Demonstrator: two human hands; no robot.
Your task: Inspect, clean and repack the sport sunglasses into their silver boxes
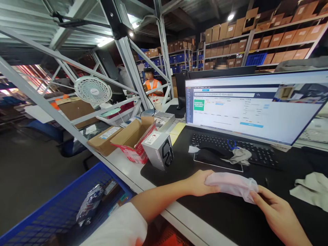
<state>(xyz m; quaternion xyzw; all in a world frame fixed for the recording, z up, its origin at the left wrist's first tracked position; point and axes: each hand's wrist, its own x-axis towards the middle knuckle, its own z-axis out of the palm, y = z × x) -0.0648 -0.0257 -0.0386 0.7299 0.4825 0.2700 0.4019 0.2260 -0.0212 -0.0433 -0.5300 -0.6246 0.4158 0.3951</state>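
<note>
Both hands hold a long pinkish item in a cloudy white plastic wrapper [232, 183] above the black desk mat [197, 215]. My left hand [201, 183] is closed round its left end. At the other end, the thumb and fingers of my right hand [274, 205] pinch the wrapper. What lies inside the wrapping cannot be made out. A grey printed box [159, 150] stands on the mat, left of my hands. Just beyond the wrapped item lie a black mouse [211, 155] and a crumpled light cloth or glove [241, 156], partly on the keyboard [263, 153].
A large monitor [230, 116] stands behind the keyboard. Open cardboard boxes, one a red-printed box [133, 140], line the desk's left side. Below is a blue crate [33, 218] with packages. Pale cloth [311, 189] lies at right. A person in an orange vest [153, 85] sits farther back.
</note>
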